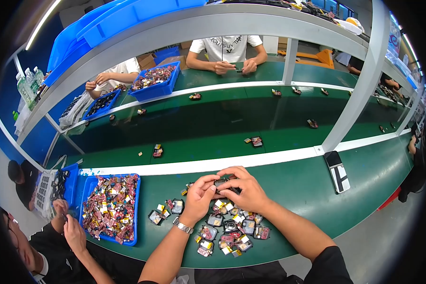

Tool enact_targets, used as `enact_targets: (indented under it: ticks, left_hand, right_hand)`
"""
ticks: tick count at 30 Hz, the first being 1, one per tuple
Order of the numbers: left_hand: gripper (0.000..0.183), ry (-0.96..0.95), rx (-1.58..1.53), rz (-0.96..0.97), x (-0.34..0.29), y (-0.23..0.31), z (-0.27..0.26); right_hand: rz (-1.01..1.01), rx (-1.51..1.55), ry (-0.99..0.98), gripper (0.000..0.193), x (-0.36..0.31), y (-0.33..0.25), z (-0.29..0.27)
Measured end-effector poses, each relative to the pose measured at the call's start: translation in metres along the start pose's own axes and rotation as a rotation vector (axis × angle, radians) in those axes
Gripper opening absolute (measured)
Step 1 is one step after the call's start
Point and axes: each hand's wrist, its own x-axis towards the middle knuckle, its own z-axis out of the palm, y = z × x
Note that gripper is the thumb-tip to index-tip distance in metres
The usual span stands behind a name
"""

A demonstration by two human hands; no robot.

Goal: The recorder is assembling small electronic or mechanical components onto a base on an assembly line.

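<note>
My left hand [200, 195] and my right hand [246, 190] meet over the green bench, both closed on a small dark plastic case [221, 181]. Fingers cover most of it, so its inside is hidden. Below my hands lies a pile of small dark-framed watch-like casings [230, 226], with red circuit boards and yellow-and-white cells showing. A few similar casings [177, 206] sit to the left of my left wrist, apart from the pile. Another piece lies partly hidden behind my left hand.
A blue bin [138, 208] full of red boards and cells stands at left, beside a co-worker's hands [71, 225]. A phone-like device [337, 172] lies at right. Beyond a white rail, a green conveyor [199, 125] carries scattered assemblies. Metal posts [357, 90] and an overhead shelf frame the bench.
</note>
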Motion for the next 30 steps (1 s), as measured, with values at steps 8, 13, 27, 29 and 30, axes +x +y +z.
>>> enact_targets:
  ticks: [8, 13, 27, 29, 30]
  left_hand:
    - [0.028, 0.046, 0.024, 0.005, 0.001, -0.001, 0.001]
    - [0.027, 0.038, -0.008, -0.005, 0.002, 0.001, 0.002]
    - [0.027, -0.012, -0.167, -0.036, 0.003, -0.011, -0.011]
    - [0.028, -0.007, -0.167, -0.035, 0.002, -0.013, -0.012]
    - [0.028, -0.009, -0.166, -0.036, 0.002, -0.012, -0.012]
  right_hand:
    - [0.011, -0.043, 0.075, 0.013, -0.001, 0.0, 0.004]
    - [0.009, -0.062, 0.097, 0.013, -0.002, -0.001, 0.009]
    - [0.068, 0.092, 0.083, 0.015, -0.006, 0.005, 0.014]
    - [0.117, 0.16, 0.1, 0.015, -0.007, 0.005, 0.018]
    - [0.118, 0.16, 0.102, 0.015, -0.007, 0.005, 0.018]
